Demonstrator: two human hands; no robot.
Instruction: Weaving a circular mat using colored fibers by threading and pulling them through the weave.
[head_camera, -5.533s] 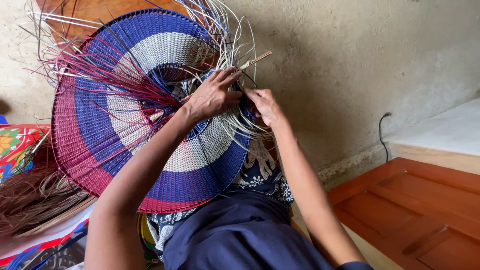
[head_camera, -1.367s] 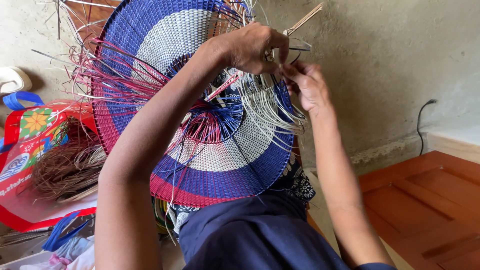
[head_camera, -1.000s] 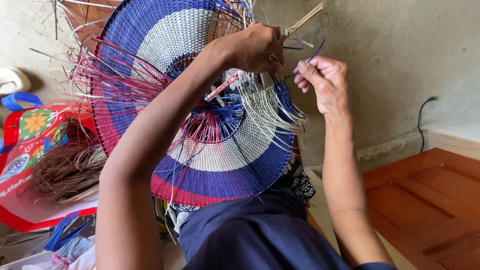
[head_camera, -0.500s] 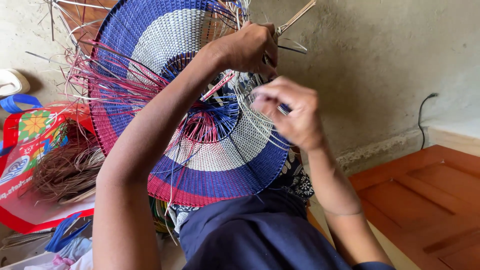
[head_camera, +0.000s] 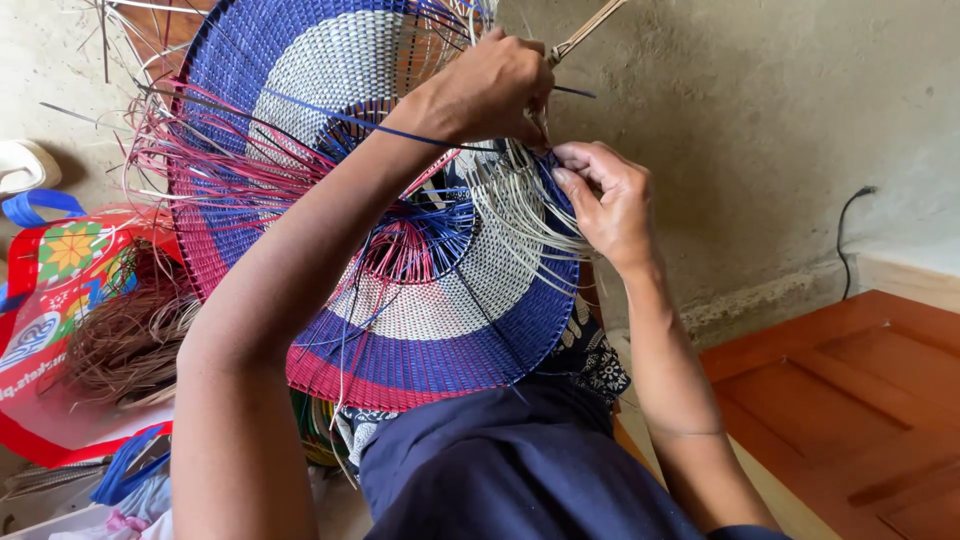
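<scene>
We see a round woven disc (head_camera: 400, 200) standing nearly on edge above the lap, banded in white, blue and pink rings around a pink and blue centre. Loose pink strands (head_camera: 170, 160) fan from the disc's left rim, and pale strands (head_camera: 520, 200) curl off its right side. A thin blue strand (head_camera: 350, 120) crosses the disc's upper face.
</scene>
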